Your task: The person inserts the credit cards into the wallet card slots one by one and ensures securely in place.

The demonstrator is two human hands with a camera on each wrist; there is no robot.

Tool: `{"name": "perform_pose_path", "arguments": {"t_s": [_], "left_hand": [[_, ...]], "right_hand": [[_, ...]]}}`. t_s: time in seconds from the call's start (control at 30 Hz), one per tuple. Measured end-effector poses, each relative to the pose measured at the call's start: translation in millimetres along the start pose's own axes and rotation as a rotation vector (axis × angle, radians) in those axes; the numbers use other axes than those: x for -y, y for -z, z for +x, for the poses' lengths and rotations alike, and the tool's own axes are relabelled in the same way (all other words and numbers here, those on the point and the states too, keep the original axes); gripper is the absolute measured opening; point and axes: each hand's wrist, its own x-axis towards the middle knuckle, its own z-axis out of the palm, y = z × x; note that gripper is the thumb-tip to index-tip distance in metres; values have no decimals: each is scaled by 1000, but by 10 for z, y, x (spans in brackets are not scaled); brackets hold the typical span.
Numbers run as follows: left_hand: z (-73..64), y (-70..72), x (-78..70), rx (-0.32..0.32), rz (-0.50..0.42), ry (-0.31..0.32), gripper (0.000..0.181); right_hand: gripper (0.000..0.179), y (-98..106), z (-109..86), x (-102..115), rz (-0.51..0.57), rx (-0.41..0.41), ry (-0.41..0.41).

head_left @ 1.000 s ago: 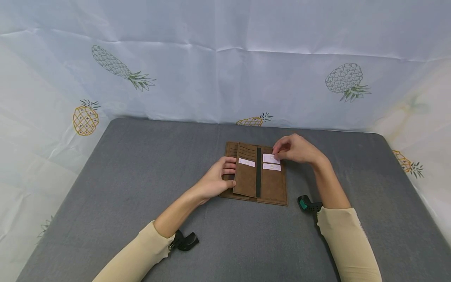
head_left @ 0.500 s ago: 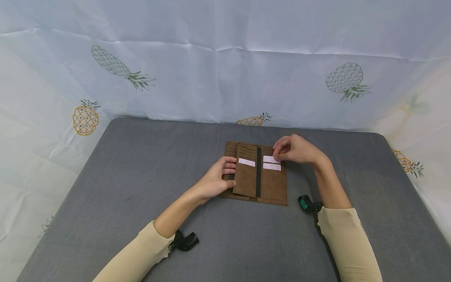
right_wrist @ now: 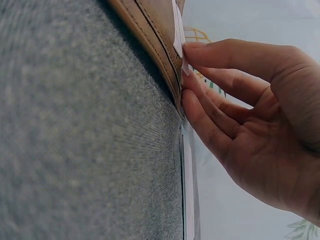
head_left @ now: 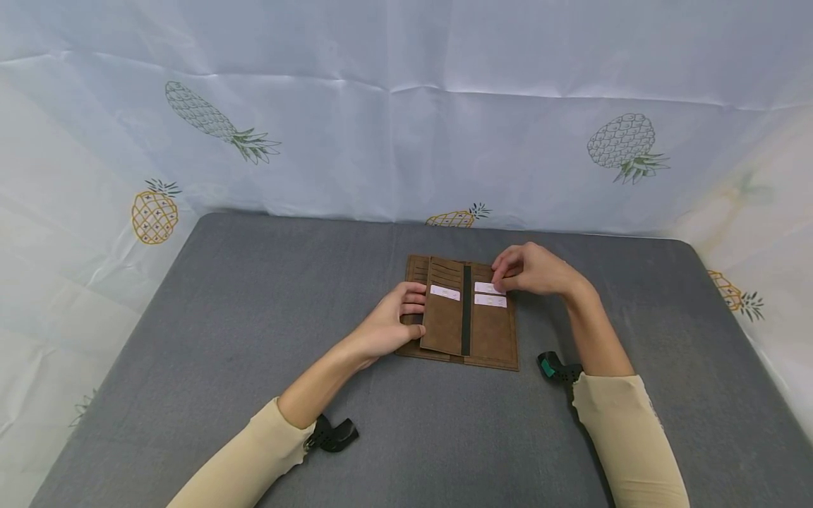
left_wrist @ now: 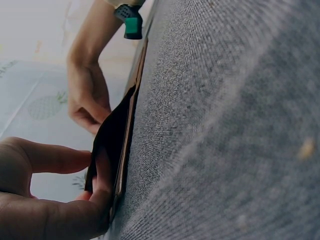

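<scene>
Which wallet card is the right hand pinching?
Upper card on the wallet's right panel: the right hand pinches it. The lower card and left card aren't gripped.

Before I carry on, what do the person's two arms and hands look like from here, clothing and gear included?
Both the left grip and right grip are bare, ungloved hands. The left sleeve and right sleeve are plain beige with uneven cuffs. A black bracket juts from the left cuff; another, with a green patch, from the right.
</scene>
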Motion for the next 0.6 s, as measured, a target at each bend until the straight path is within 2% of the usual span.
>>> {"name": "perform_pose_path", "arguments": {"t_s": [0.6], "left_hand": [[-5,11,2,1,9,-4,71]], "right_hand": [[10,-3,16,-10,23,-11,-6]]}}
